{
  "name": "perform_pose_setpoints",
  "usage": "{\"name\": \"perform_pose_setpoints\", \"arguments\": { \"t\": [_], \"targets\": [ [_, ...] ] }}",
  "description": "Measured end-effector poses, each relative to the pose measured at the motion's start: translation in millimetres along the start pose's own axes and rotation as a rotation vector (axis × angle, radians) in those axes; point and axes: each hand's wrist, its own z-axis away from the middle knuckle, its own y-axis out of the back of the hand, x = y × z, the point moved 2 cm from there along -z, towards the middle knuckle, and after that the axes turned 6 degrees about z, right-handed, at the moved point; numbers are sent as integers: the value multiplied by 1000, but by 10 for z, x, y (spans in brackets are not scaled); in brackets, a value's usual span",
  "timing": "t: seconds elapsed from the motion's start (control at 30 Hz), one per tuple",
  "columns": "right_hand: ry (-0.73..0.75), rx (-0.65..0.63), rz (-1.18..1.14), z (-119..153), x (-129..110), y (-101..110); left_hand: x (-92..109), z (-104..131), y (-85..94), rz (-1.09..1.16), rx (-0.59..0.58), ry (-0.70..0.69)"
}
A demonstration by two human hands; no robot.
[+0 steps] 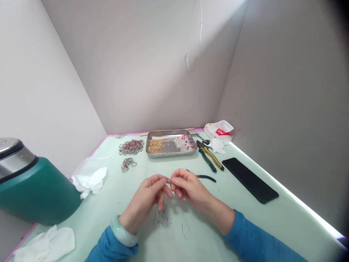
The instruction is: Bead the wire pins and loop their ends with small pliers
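Observation:
Over the middle of the pale green table (pixel 207 222), my left hand (pixel 152 189) and my right hand (pixel 188 183) meet at the fingertips. Both are pinched closed around something too small to make out. A thin line, perhaps thread or wire, runs up and left from near my left fingers. Beneath my hands lie several short metal pins (pixel 163 218). A metal tray (pixel 171 155) behind them holds gold beads (pixel 156 146) on its left and clear, red and dark beads (pixel 183 143) on its right. Red-and-silver chains (pixel 131 147) are heaped left of the tray.
Green-and-yellow pliers (pixel 214 156), a black-handled tool (pixel 207 177) and a black phone-like slab (pixel 249 179) lie on the right. A red-and-white packet (pixel 219 130) stands at the back right. A large green flask (pixel 40 193) and crumpled tissues (pixel 91 181) occupy the left.

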Motion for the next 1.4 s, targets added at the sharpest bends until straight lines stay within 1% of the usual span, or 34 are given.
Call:
{"name": "perform_pose_setpoints", "arguments": {
  "t": [0.1,0.17,0.27,0.43,0.53,0.63,0.73,0.83,0.9,1.0,1.07,1.13,1.3,1.4],
  "targets": [
    [-40,-25,-238,-1,29,2,20,-3,-2,2,38,-52],
    [-46,-1,-353,-12,64,-3,20,-7,-10,-45,65,-105],
    [-42,39,-396,-26,108,-23,-5,-18,-25,-115,97,-139],
    [-59,36,-250,-13,106,-61,-16,-25,-6,-140,194,-170],
    [-82,18,-164,3,98,-67,-6,-23,7,-125,180,-142],
    [-87,-16,-164,11,105,-72,-2,-18,11,-56,146,-126],
    [-65,36,-224,13,116,-72,-20,-15,9,11,140,-118],
    [-50,95,-242,16,128,-79,-59,-26,2,27,159,-121],
    [-49,118,-189,18,140,-85,-88,-41,2,24,186,-126],
    [-5,119,-14,10,156,-80,-116,-59,22,56,227,-119],
    [45,103,113,-6,159,-65,-119,-63,37,111,214,-104],
    [87,106,189,-24,152,-37,-115,-61,47,162,189,-88],
    [168,163,259,-37,97,16,-125,-59,39,171,123,-40],
    [168,212,289,-27,87,31,-130,-60,24,207,85,-36]
  ]
}}
